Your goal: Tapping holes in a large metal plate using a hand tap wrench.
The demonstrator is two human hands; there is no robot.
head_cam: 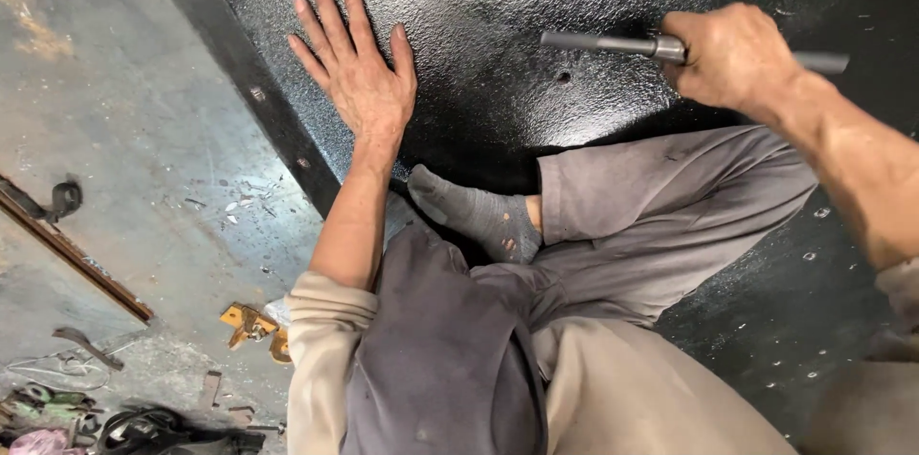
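Left hand [356, 72] flat with fingers spread, right hand [729, 55] fisted

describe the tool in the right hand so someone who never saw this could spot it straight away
Start at the big black textured panel that the person sits on, and look to its upper right, where the right hand is closed in a fist. The grey metal rod-shaped tool sticks out of both sides of that fist, lying across the panel. It is the only pale, smooth bar on the dark surface.
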